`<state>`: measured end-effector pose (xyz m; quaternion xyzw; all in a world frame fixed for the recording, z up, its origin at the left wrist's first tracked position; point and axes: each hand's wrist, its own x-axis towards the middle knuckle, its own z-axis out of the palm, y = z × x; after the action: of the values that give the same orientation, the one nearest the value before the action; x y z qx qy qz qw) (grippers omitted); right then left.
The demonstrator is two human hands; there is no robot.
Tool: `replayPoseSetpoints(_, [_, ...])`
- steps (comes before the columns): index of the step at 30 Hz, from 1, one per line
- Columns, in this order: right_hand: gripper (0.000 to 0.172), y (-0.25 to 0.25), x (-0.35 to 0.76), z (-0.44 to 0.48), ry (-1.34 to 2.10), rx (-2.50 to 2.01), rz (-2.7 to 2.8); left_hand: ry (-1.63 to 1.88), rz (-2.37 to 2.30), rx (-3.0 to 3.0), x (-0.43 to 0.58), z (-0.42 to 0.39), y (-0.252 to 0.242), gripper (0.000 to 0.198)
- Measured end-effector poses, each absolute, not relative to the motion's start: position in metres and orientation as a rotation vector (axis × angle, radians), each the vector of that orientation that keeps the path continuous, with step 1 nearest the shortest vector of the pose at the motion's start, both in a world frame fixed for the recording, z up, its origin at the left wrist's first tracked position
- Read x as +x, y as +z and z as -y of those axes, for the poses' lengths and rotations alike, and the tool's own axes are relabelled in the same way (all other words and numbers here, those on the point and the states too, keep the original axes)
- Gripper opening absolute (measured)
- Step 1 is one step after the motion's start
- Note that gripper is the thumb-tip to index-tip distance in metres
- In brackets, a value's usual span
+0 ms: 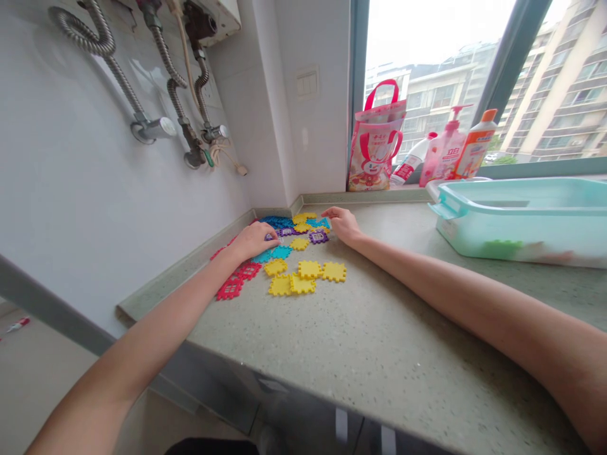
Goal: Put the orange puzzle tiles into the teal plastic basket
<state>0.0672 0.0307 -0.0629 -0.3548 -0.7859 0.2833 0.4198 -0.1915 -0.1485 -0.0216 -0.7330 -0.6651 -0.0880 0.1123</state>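
Small plastic interlocking tiles with toothed edges lie in a spread at the counter's inner corner. My left hand (258,240) curls its fingers around a purple interlocking tile (269,237), partly hidden by the fingers. Below it are light blue tiles (281,252) and red window-patterned tiles (230,289). My right hand (344,225) reaches in from the right, fingers partly bent and apart, beside a light blue tile (324,223). A purple window tile (318,236) lies left of its wrist. Yellow tiles (310,269) sit nearer the camera, and dark blue tiles (275,222) by the wall.
To the right stands a translucent teal bin (512,218) with a green piece showing through its side. On the window ledge are a pink bag (374,151), a pink pump bottle (443,151) and an orange-capped bottle (475,145). Pipes hang on the left wall.
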Motion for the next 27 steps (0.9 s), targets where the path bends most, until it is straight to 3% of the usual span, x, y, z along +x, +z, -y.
replayPoseSetpoints(12, [0.045,-0.076,0.062,-0.051,0.888,-0.822,1.753,-0.214,1.727,-2.320,-0.195,0.146,-0.016,0.027])
replayPoseSetpoints(27, [0.040,-0.073,0.062,-0.047,0.955,-0.819,1.795,-0.173,1.867,-2.501,-0.183,0.158,-0.008,0.031])
